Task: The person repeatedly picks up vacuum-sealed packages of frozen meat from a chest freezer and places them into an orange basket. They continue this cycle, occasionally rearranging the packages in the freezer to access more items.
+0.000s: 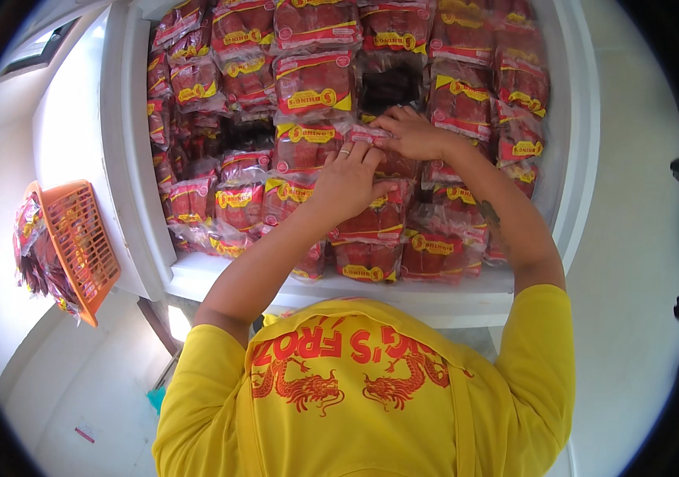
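Observation:
A white chest freezer (129,159) stands open in front of me, packed with clear packets of red meat (315,83) bearing red and yellow labels. My left hand (345,181), a ring on one finger, lies over the middle packets with its fingertips on the lower edge of a small packet (365,135). My right hand (412,133) pinches the same packet from the right. Just above my hands a dark gap (391,81) opens between the packets. My yellow printed shirt (363,389) fills the lower part of the view.
An orange plastic basket (77,242) holding more red packets (31,254) hangs at the freezer's left side. The freezer's white front rim (435,300) is close to my chest. Pale floor (633,262) lies to the right.

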`<action>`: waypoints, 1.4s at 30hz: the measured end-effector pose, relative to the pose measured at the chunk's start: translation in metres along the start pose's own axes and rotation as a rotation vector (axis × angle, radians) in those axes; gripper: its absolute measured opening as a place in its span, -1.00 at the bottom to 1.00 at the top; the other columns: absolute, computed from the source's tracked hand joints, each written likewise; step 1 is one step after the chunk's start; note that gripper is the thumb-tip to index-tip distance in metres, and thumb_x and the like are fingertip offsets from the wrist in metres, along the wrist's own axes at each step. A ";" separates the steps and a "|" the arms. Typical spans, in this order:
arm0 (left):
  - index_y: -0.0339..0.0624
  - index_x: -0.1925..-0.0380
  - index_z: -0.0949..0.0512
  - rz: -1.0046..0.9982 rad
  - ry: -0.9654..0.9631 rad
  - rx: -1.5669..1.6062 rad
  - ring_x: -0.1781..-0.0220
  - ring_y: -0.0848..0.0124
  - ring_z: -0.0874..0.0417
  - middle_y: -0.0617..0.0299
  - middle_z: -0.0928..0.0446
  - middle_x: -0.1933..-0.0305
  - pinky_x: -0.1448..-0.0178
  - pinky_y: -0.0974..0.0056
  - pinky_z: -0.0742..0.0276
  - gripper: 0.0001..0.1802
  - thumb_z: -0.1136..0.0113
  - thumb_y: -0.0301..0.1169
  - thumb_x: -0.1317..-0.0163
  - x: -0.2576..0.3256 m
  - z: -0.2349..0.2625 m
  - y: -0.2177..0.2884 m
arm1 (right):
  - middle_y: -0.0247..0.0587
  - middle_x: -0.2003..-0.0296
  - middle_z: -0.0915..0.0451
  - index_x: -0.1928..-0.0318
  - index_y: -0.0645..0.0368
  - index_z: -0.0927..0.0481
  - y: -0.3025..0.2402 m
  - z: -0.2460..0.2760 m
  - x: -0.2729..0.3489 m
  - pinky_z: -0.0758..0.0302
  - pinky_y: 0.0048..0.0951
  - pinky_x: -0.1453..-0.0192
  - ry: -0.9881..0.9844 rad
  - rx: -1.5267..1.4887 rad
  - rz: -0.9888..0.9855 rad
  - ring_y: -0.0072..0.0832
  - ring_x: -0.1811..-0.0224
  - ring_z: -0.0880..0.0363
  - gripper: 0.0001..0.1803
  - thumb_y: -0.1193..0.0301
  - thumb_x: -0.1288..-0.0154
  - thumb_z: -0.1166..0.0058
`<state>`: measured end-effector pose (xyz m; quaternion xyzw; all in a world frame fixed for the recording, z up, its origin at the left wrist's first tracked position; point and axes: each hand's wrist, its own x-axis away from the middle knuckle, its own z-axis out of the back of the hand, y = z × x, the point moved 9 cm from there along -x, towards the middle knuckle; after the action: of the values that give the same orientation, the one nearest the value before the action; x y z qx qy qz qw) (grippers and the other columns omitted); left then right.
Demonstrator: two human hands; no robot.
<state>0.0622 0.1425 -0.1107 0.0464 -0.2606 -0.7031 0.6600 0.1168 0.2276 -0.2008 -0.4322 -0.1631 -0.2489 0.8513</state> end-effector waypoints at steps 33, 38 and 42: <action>-0.18 0.01 -0.52 0.043 0.059 0.306 -0.06 0.00 -0.54 0.02 -0.48 -0.03 -0.07 0.05 -0.50 -0.63 -0.25 -0.26 -0.23 0.072 0.041 -0.033 | 0.06 -0.41 -0.16 -0.36 0.09 -0.33 0.001 -0.005 -0.014 -0.04 -0.16 -0.50 -0.098 -0.046 -0.208 -0.04 -0.47 -0.08 -0.01 -0.31 -0.06 -0.12; -0.17 -0.04 -0.50 0.142 0.080 0.335 -0.10 -0.01 -0.52 0.02 -0.48 -0.06 -0.11 0.05 -0.48 -0.58 -0.26 -0.24 -0.23 0.092 0.058 -0.041 | -0.01 -0.39 -0.24 -0.33 -0.14 -0.40 -0.019 0.017 -0.005 -0.11 -0.14 -0.47 0.147 0.191 -0.169 -0.01 -0.45 -0.12 -0.01 -0.43 0.04 -0.07; -0.16 -0.02 -0.52 0.122 0.202 0.365 -0.04 -0.04 -0.54 0.00 -0.48 -0.05 -0.07 0.02 -0.49 -0.58 -0.24 -0.21 -0.23 0.125 0.082 -0.052 | -0.03 -0.26 -0.41 -0.27 -0.07 -0.47 -0.024 0.019 0.001 -0.26 -0.19 -0.37 0.195 -0.003 -0.160 -0.09 -0.33 -0.34 -0.11 -0.36 -0.05 -0.08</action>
<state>-0.0337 0.0487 -0.0273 0.2196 -0.3183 -0.5947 0.7048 0.1028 0.2310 -0.1740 -0.3928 -0.1135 -0.3572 0.8398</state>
